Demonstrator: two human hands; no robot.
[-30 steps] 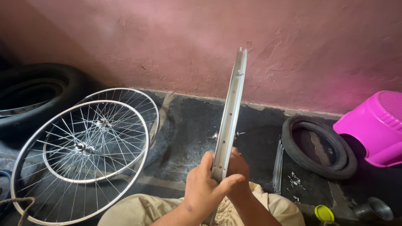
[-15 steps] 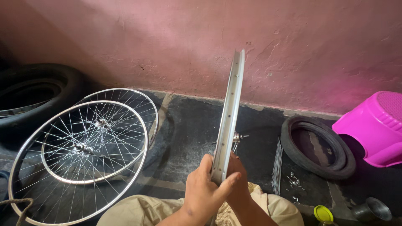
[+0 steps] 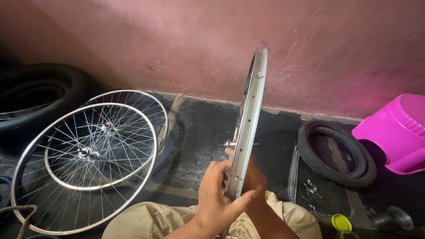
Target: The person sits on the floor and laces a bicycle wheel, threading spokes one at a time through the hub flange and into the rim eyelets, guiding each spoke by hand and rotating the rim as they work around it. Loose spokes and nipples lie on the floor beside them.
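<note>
Hold the bare rim (image 3: 248, 132) upright, edge-on — left hand (image 3: 217, 197) fingers clasp its near edge, right hand (image 3: 256, 179) grips opposite; keep its hub axle (image 3: 230, 144) level.

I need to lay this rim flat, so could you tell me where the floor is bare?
The widest bare patch is the dark floor between the stacked spoked wheels and the upright rim. Right of the rim is crowded: loose spokes, a small tyre, a pink stool.
</note>
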